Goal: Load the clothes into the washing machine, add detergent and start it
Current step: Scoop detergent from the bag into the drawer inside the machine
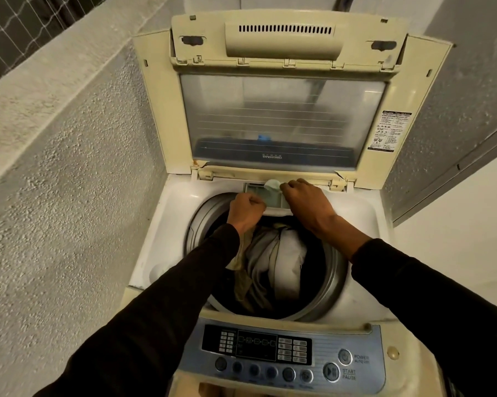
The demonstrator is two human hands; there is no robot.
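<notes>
The top-loading washing machine [169,213] stands with its lid [281,116] raised. Grey and white clothes [273,262] lie in the drum [331,285]. At the back rim the detergent drawer [271,197] is pulled out over the drum. My left hand [245,209] is curled at the drawer's left front corner, seemingly gripping it. My right hand [306,199] pinches a small pale green packet [272,184] over the drawer. Whether anything comes out of the packet cannot be seen.
The control panel [287,351] with the power and start/pause buttons [331,371] faces me at the front. A rough plastered wall [63,173] runs close along the left, a grey door or panel [448,116] on the right.
</notes>
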